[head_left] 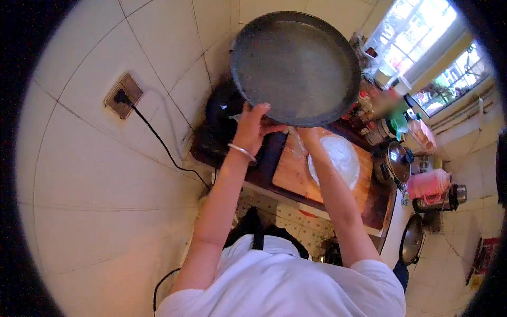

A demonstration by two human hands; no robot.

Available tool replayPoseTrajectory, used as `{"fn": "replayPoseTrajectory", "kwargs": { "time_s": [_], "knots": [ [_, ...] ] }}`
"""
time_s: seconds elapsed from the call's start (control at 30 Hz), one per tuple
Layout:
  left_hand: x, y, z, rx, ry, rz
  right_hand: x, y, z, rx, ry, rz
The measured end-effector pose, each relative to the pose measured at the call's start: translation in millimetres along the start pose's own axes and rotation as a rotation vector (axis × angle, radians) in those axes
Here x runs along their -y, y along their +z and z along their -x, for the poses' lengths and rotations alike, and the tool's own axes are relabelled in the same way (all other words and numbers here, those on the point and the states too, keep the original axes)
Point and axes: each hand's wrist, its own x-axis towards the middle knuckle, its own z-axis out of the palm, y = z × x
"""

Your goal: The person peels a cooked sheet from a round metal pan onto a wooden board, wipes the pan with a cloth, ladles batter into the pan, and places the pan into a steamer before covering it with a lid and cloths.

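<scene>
A large round dark pan (298, 68) is raised and tilted at the top centre, its wide flat face toward me. My left hand (252, 126) grips its lower left rim, a bangle on the wrist. My right hand (306, 136) is at the pan's bottom edge, its fingers mostly hidden behind the rim. Beneath my right forearm a wooden board (290, 168) lies on the counter, bearing a round white flat piece (340, 158). Thin translucent material (297, 145) hangs beside my right hand; I cannot tell what it is.
A black appliance (219, 113) stands left of the board. Right of it are a lidded pot (397, 162), a pink jug (429, 185) and jars. A black cord (158, 137) runs from the wall socket (124, 96). A window (414, 31) is at the upper right.
</scene>
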Motion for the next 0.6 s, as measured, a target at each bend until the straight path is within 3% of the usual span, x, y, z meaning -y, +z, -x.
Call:
{"fn": "replayPoseTrajectory", "kwargs": {
  "time_s": [0.1, 0.2, 0.27, 0.37, 0.43, 0.6],
  "knots": [
    [-18, -47, -23, -0.098, 0.04, -0.028, 61, 42, -45, 0.051, -0.19, 0.104],
    [-34, -80, -25, -0.211, 0.031, -0.063, 62, 126, -67, 0.057, -0.377, -0.908],
    [-35, -101, -35, -0.207, 0.047, -0.056, 52, 164, -76, 0.062, -0.411, -1.247],
    [-35, -122, -38, -0.276, 0.042, -0.062, 41, 185, -82, 0.092, -0.333, -1.028],
    [-38, -125, -39, -0.3, 0.041, -0.061, 31, 172, -93, -0.243, -0.62, 0.256],
    [-35, -115, -44, -0.263, 0.048, 0.066, 24, 144, -96, 0.031, -0.341, -0.043]
  ]
}}
